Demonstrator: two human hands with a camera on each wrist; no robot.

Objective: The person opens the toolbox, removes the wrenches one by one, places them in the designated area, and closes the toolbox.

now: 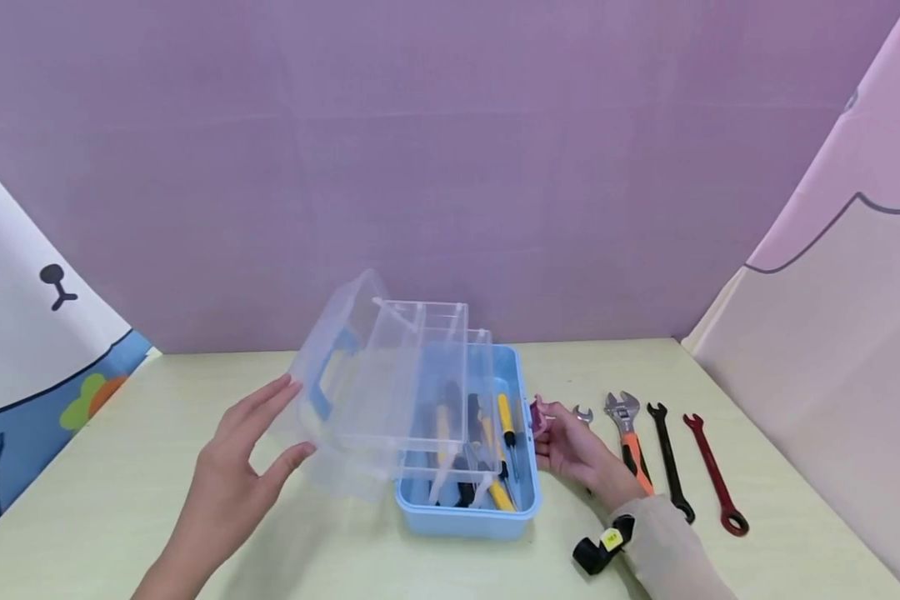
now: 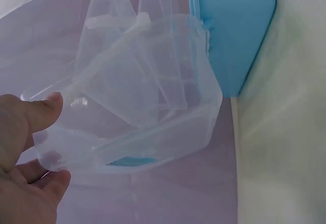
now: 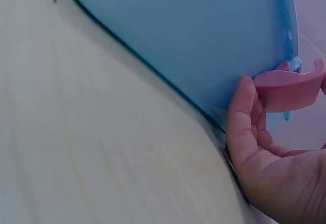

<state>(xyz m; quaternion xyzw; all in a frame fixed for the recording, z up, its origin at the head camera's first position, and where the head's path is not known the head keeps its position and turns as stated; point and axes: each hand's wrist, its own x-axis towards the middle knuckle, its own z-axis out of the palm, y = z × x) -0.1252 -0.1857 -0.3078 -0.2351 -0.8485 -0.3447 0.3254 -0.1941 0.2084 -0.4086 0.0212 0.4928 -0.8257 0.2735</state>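
Observation:
A light-blue toolbox (image 1: 468, 523) stands on the table with its clear plastic lid (image 1: 322, 346) tilted open to the left. My left hand (image 1: 228, 467) holds the lid's outer edge between thumb and fingers, beside the blue handle (image 1: 321, 402). At the box's right side, my right hand (image 1: 581, 454) pinches the pink latch (image 3: 290, 91), which sticks out from the wall. Raised clear trays (image 1: 420, 383) cover part of the box. Beneath and beside them lie yellow-and-black screwdrivers (image 1: 505, 414) and other tools, partly hidden.
Right of the box lie an adjustable wrench (image 1: 630, 437) with an orange-and-black handle, a black wrench (image 1: 669, 454) and a red wrench (image 1: 712, 471). Another wrench (image 1: 583, 414) is mostly behind my right hand. A purple cloth backdrop (image 1: 450, 167) rises behind the table (image 1: 120, 500).

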